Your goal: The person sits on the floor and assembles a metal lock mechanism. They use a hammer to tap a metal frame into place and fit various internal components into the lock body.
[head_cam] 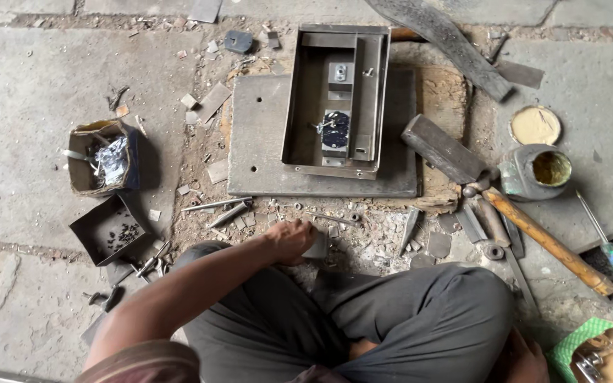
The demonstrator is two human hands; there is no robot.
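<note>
Seated cross-legged on a stone floor (30, 85), a person reaches the left hand (291, 240) down among metal scraps, fingers curled onto a small flat metal piece (318, 246) lying just off the near edge of a steel base plate (264, 142). The piece looks thin, stiff and light, probably sharp-edged, and best pinched by its flat faces. The right hand (526, 358) rests by the knee, cut off at the frame's bottom edge; its grip cannot be made out. An open metal box (336, 99) sits on the plate, a wooden-handled hammer (533, 230) to its right.
</note>
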